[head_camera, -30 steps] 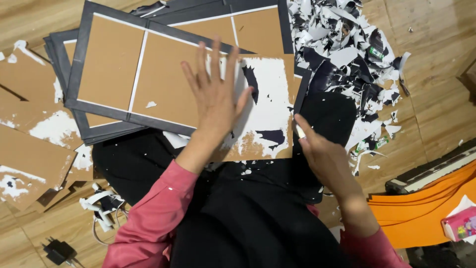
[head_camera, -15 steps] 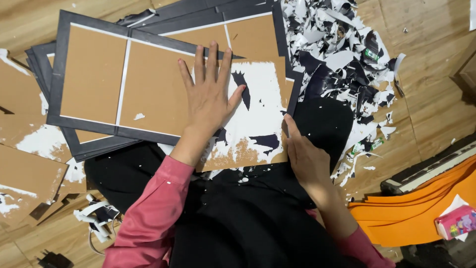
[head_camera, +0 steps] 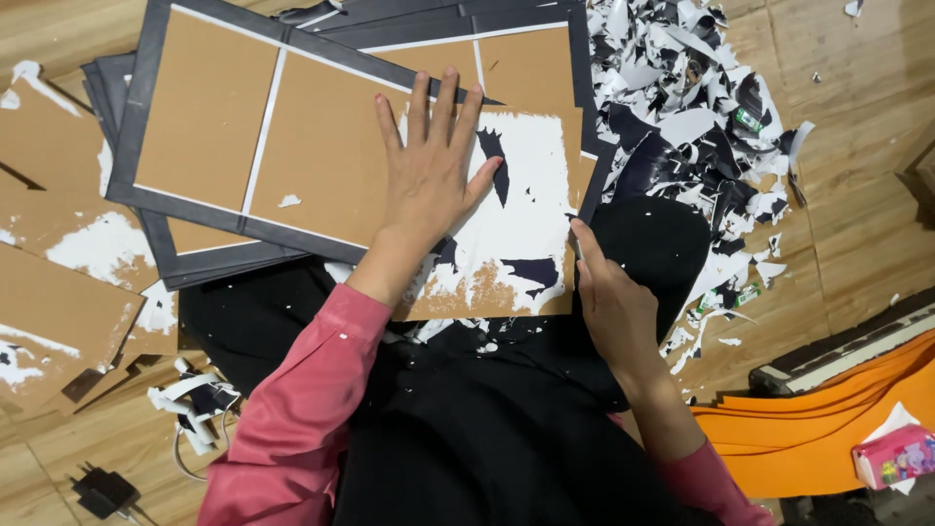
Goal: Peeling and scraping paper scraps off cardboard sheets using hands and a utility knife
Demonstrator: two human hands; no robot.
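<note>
Left hand is pressing flat, fingers spread, on the brown cardboard panel with torn white paper. Right hand is pinching the panel's right edge, near the black-and-white paper scraps.

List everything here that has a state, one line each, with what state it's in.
Left hand: flat, fingers spread, pressing on the cardboard panel.
Right hand: at the panel's right edge, fingers curled.
Cardboard panel: partly stripped, white and black paper remnants left.
Framed boards: stacked, dark borders intact.
Paper scraps: torn, heaped.
Orange sheets: stacked flat.
</note>
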